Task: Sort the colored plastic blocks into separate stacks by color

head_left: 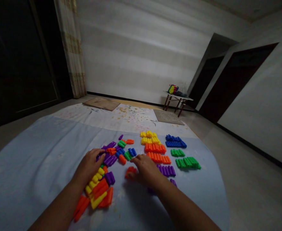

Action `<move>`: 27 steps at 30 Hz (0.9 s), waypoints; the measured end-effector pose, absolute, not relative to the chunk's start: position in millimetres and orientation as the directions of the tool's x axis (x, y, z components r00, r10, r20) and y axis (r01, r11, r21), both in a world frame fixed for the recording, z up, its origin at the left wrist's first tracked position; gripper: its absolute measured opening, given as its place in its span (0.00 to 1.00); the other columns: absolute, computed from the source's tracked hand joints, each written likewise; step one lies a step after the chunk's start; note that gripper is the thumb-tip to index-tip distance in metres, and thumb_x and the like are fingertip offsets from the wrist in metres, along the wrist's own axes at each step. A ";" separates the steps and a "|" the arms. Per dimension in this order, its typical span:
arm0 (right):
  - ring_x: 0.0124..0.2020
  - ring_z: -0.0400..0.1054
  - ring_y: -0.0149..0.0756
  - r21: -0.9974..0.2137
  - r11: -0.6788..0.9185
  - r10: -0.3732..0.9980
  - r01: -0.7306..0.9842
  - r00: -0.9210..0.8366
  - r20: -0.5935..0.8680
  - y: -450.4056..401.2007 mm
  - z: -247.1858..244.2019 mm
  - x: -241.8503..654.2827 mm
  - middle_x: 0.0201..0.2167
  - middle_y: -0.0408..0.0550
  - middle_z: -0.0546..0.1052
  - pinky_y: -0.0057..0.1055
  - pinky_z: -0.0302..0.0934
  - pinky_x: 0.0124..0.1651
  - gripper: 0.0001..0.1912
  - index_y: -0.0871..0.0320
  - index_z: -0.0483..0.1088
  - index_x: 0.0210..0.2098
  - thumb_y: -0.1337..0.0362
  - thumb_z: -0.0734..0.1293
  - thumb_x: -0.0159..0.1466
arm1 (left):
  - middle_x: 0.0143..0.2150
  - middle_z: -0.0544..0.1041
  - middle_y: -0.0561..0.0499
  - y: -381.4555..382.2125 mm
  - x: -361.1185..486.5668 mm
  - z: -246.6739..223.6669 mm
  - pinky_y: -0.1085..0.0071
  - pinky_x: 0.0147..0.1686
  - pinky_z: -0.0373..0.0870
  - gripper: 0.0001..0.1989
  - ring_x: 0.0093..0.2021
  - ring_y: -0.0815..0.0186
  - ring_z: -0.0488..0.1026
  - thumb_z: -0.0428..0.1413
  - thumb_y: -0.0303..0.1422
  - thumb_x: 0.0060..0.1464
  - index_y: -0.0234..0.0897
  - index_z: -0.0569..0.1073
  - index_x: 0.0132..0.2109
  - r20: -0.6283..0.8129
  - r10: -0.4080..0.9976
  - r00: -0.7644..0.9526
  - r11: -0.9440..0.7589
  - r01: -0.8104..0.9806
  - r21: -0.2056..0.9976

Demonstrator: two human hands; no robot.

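Observation:
My left hand [90,164] reaches to the near left edge of a mixed pile of ribbed plastic pieces, thumb and forefinger apart, with purple pieces [111,160] beside the fingertips. My right hand [145,168] is curled around an orange plastic piece [130,172], which shows between thumb and forefinger. Part of that piece is hidden by the thumb. Below my left hand lie yellow pieces [93,184], more orange pieces [100,189] and a purple piece [110,178]. Blue pieces [132,152] and green pieces [128,156] lie between the hands.
Beyond my right hand stand sorted rows: yellow [150,140], orange [155,148], purple [167,170], dark blue [176,143] and green [188,163]. A pale blue cloth [59,150] covers the table. Two flat boards [101,103] lie at its far side; a small table [178,96] stands behind.

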State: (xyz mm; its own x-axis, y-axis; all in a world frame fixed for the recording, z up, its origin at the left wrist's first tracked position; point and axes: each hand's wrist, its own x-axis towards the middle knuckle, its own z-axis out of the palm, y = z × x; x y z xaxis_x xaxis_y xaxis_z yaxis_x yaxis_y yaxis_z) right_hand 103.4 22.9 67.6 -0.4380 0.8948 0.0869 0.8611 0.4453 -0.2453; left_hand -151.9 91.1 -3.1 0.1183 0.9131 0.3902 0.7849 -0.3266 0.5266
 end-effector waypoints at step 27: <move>0.47 0.64 0.40 -0.186 0.160 0.983 0.969 -0.138 0.123 95.4 75.0 241.6 0.46 0.53 0.72 0.32 0.55 0.49 0.23 0.60 0.67 0.50 0.71 0.64 0.54 | 0.42 0.77 0.47 98.2 -157.1 -7.3 0.64 0.47 0.67 0.20 0.43 0.59 0.72 0.46 0.47 0.51 0.39 0.74 0.41 0.380 0.917 0.122 -0.323 0.788 0.525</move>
State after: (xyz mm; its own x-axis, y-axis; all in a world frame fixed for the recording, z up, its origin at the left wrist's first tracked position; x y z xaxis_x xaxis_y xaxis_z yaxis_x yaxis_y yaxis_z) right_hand 241.6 95.4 75.0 -0.1380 0.9827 0.1234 0.9695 0.1595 -0.1862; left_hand -157.1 98.2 -7.3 0.1224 0.9168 0.3801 0.7875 -0.3228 0.5250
